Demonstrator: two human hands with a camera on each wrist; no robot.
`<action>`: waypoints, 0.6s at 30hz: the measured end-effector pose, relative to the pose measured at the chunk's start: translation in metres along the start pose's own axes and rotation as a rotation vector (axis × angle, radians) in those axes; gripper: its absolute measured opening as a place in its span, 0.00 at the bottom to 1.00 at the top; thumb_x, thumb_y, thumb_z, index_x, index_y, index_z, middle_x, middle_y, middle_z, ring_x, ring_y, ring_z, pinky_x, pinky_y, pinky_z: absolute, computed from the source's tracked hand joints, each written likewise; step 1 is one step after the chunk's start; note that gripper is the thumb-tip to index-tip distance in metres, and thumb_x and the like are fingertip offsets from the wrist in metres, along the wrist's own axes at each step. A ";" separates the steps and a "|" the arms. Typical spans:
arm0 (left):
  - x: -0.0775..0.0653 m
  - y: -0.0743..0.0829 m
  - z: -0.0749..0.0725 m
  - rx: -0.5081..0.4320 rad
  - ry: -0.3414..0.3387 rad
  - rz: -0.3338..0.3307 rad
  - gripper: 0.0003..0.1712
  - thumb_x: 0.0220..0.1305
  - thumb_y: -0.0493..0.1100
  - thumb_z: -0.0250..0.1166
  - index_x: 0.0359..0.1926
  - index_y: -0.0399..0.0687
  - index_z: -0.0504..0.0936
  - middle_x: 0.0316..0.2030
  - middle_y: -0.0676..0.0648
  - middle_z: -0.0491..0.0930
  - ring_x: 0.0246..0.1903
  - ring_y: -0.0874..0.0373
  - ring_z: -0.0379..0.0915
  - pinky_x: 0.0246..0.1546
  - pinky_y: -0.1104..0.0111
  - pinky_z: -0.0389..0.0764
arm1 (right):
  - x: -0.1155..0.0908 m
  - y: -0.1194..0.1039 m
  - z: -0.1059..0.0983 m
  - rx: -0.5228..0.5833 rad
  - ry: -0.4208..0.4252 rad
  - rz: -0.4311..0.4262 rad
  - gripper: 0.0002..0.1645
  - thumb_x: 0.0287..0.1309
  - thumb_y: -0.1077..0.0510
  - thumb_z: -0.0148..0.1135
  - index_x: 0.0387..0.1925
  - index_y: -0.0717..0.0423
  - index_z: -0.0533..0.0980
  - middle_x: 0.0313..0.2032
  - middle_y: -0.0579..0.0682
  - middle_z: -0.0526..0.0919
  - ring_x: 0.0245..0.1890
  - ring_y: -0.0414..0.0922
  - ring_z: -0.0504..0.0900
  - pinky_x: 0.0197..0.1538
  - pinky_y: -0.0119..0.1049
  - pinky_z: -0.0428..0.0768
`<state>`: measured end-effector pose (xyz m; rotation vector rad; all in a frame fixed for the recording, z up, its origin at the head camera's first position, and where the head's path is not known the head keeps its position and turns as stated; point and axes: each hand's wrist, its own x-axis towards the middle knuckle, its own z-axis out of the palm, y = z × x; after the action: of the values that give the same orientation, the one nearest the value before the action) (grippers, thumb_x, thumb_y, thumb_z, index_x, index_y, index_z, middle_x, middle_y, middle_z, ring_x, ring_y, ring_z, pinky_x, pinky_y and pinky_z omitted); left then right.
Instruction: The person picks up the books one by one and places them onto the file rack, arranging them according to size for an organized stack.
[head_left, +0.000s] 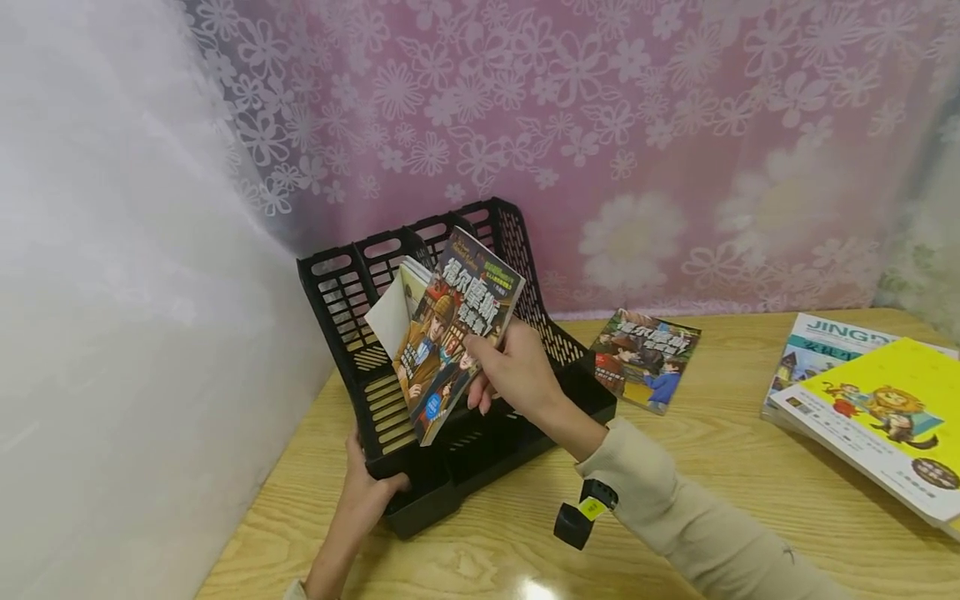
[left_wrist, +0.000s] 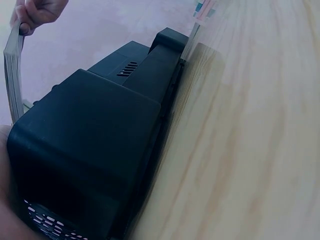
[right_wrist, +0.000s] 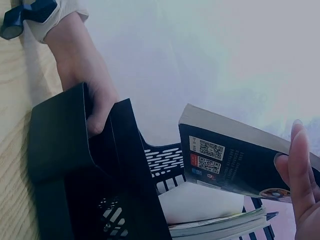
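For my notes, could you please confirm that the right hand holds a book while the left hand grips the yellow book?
Not quite: the left hand grips the black rack, as the head view shows; the right hand does hold a book.

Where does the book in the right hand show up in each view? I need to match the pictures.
Head: book near the middle, front cover showing, in the right hand.
Left wrist: book at the upper left edge, seen edge-on.
Right wrist: book right of centre, back cover showing.
Shared landmark: the black rack, in all three views.
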<state>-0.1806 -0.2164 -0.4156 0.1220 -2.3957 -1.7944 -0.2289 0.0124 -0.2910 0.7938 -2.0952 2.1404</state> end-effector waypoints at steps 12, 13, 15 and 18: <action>0.000 0.002 0.000 0.010 -0.003 -0.006 0.67 0.38 0.27 0.65 0.74 0.45 0.32 0.65 0.31 0.55 0.58 0.41 0.60 0.56 0.52 0.61 | -0.013 -0.007 0.000 -0.041 0.108 -0.149 0.20 0.68 0.60 0.51 0.21 0.68 0.73 0.07 0.56 0.75 0.05 0.52 0.74 0.11 0.45 0.71; 0.000 0.002 0.001 0.013 -0.003 -0.010 0.67 0.38 0.27 0.65 0.74 0.45 0.32 0.66 0.31 0.55 0.58 0.41 0.60 0.56 0.52 0.61 | -0.014 -0.008 0.002 -0.046 0.105 -0.169 0.20 0.68 0.60 0.51 0.22 0.68 0.73 0.07 0.55 0.75 0.05 0.52 0.74 0.11 0.45 0.71; 0.000 0.001 0.001 0.009 -0.002 -0.014 0.67 0.38 0.27 0.65 0.74 0.45 0.32 0.66 0.32 0.55 0.59 0.41 0.60 0.56 0.52 0.61 | -0.014 -0.009 0.007 -0.050 0.090 -0.190 0.14 0.69 0.60 0.50 0.30 0.67 0.75 0.07 0.54 0.76 0.06 0.51 0.74 0.11 0.44 0.71; 0.000 0.001 0.000 0.005 -0.008 -0.012 0.67 0.39 0.27 0.64 0.74 0.45 0.30 0.67 0.31 0.53 0.61 0.40 0.58 0.57 0.52 0.59 | -0.011 -0.007 0.018 -0.087 0.054 -0.178 0.13 0.69 0.59 0.50 0.40 0.67 0.76 0.09 0.54 0.77 0.06 0.49 0.75 0.12 0.42 0.72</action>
<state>-0.1802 -0.2156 -0.4145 0.1308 -2.4102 -1.7978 -0.2111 -0.0001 -0.2899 0.8664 -1.9932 1.9456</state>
